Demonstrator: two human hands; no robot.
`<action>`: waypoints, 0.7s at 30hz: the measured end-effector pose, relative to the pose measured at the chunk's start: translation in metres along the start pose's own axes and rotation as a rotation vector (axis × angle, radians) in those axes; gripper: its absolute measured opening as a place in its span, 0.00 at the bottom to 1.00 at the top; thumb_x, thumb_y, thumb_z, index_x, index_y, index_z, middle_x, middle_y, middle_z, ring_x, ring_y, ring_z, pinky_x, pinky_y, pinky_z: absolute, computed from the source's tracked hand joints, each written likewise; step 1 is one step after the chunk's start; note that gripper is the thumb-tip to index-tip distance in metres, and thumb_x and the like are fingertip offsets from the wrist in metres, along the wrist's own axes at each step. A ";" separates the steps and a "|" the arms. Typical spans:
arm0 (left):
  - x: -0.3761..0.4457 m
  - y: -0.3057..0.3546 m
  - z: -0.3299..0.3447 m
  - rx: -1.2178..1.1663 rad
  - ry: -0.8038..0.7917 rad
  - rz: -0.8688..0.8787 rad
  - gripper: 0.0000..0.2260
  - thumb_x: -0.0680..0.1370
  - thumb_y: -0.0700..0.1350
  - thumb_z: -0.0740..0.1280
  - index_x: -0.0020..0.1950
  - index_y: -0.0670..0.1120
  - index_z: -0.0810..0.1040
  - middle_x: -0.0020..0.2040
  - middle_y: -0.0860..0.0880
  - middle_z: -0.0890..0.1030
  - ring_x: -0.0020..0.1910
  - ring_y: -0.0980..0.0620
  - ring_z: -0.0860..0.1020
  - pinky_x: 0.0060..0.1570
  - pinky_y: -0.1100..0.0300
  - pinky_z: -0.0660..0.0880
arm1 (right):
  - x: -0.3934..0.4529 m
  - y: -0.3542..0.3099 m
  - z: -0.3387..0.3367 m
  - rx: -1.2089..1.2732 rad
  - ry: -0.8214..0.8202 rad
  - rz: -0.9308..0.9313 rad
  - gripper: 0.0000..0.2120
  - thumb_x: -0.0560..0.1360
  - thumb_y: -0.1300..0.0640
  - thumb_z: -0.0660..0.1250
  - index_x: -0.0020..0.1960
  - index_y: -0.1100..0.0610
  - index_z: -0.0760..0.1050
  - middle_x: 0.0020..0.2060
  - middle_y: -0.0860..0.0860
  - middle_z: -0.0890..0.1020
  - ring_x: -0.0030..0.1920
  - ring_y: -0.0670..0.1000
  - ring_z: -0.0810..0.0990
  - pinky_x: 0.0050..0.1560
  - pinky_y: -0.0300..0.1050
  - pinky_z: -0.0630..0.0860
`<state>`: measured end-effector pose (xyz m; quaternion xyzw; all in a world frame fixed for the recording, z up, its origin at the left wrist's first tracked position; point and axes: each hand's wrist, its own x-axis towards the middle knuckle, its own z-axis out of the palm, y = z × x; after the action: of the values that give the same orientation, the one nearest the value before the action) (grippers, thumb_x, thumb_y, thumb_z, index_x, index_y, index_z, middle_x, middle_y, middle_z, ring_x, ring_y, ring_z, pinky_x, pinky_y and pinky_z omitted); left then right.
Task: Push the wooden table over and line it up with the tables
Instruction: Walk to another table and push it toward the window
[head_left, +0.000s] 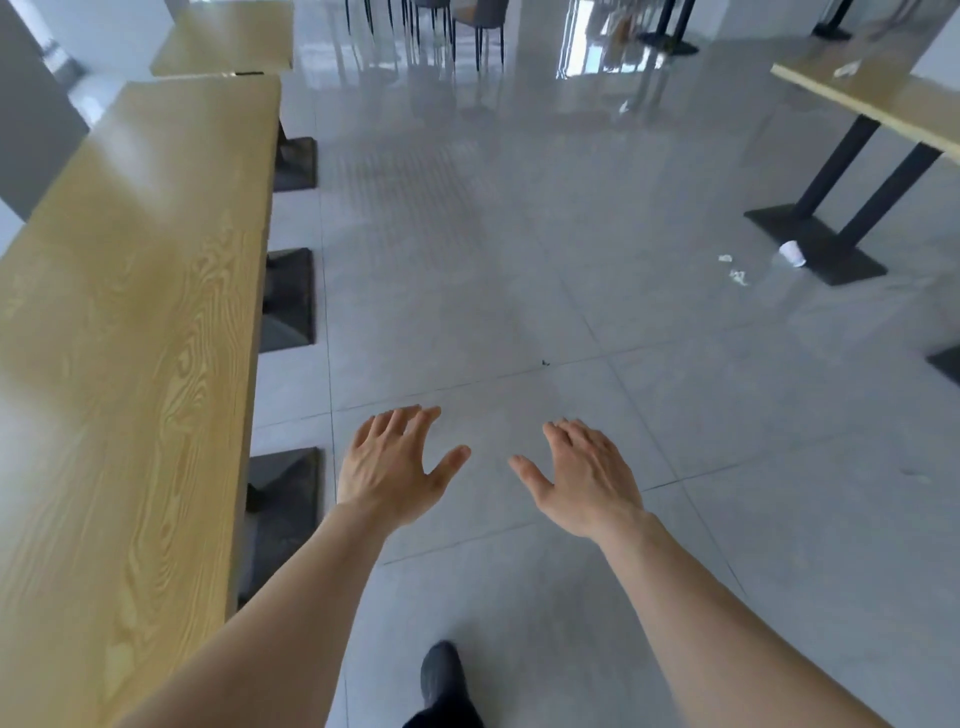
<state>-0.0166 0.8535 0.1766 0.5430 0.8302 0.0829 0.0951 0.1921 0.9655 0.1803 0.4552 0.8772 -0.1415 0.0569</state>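
Both hands (488, 467) empty, seemingly untouching

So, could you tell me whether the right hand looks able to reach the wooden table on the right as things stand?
Probably not yet. The right hand is open over bare floor, and the wooden table stands well ahead to the right. Only open tile and a fallen paper cup lie between, so walking closer should do it.
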 end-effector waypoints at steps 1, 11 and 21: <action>0.018 0.002 0.000 -0.005 -0.002 -0.001 0.35 0.79 0.73 0.49 0.81 0.57 0.61 0.79 0.53 0.66 0.79 0.49 0.62 0.78 0.51 0.56 | 0.017 0.005 -0.007 -0.014 -0.007 -0.006 0.37 0.81 0.32 0.50 0.79 0.58 0.61 0.77 0.55 0.67 0.79 0.56 0.60 0.79 0.52 0.55; 0.258 -0.030 -0.026 -0.073 0.040 -0.097 0.34 0.79 0.72 0.51 0.80 0.56 0.63 0.78 0.53 0.68 0.78 0.50 0.63 0.78 0.52 0.56 | 0.263 0.018 -0.086 -0.072 -0.027 -0.061 0.37 0.81 0.32 0.50 0.79 0.58 0.61 0.77 0.54 0.67 0.79 0.56 0.60 0.79 0.51 0.55; 0.513 -0.072 -0.081 -0.034 0.072 -0.164 0.35 0.78 0.73 0.50 0.80 0.55 0.63 0.78 0.54 0.69 0.78 0.50 0.64 0.77 0.51 0.57 | 0.525 0.005 -0.172 -0.052 -0.031 -0.149 0.38 0.81 0.32 0.49 0.80 0.58 0.59 0.79 0.54 0.65 0.79 0.55 0.59 0.79 0.51 0.54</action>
<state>-0.3013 1.2931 0.2027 0.4682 0.8732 0.1084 0.0808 -0.1027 1.4313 0.2231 0.3847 0.9111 -0.1296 0.0713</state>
